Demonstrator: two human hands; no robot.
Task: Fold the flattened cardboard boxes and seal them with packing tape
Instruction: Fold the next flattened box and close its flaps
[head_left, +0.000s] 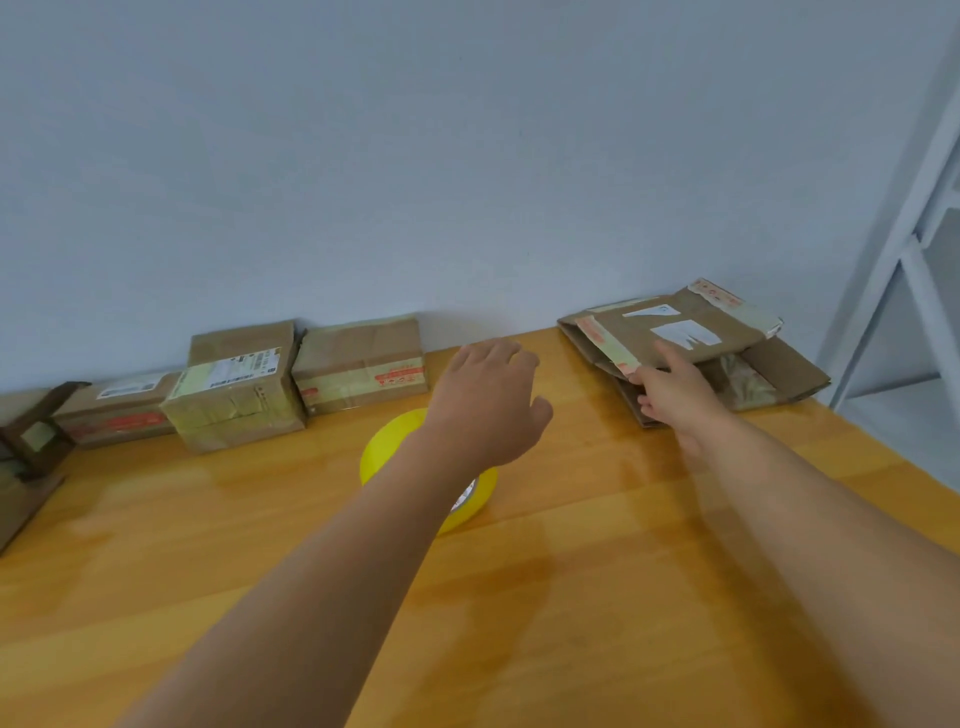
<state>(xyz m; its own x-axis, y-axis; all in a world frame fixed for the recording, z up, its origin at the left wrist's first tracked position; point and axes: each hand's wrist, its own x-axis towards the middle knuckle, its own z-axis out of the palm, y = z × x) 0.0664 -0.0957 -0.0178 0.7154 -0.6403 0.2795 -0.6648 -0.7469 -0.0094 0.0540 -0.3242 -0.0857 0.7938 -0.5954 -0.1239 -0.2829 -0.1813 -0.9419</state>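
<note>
At the right of the frame, against the wall, the stack of flattened cardboard boxes (691, 353) lies on the counter (571, 597); at least two sheets show, the upper one bearing torn white labels, though the exact count in the pile cannot be told. The right hand (670, 397) reaches to the stack's near left edge, forefinger stretched onto the top sheet and the other fingers at the rim; it touches but does not yet grip. The left hand (491, 402) hovers in mid-frame, fingers loosely spread, holding nothing. Just under its wrist lies one yellow roll of packing tape (384, 452), partly hidden by the forearm.

The step in hand looks like fetching the next flat box. The next move calls for pinching the top sheet alone, sliding it clear of the one below, then drawing it toward open counter for folding.

Along the wall at left stand three taped boxes (358, 364) side by side, apparently finished, and further cardboard (26, 467) pokes in at the left edge. A white shelf frame (904, 260) rises at far right.
</note>
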